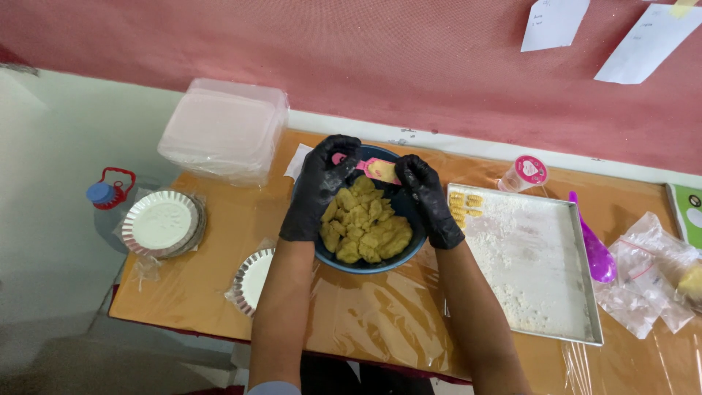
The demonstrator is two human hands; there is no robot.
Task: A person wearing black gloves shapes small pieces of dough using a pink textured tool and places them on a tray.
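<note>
Hovering over bowl (pixel 409 252), both hands (pixel 325 179) (pixel 428 194) pinch mould (pixel 380 170).

Glossy black gloves cover both hands (pixel 322 186) to the wrists, forearms bare.

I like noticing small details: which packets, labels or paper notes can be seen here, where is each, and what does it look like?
Paper notes: two white sheets on the red wall, top right.
Plastic cup: beyond the floured tray, clear, round pink label.
Plastic bags: far right, clear, crumpled.
Plastic containers: back left, translucent stack.
Green-edged card: right edge, partly cut off.
</note>
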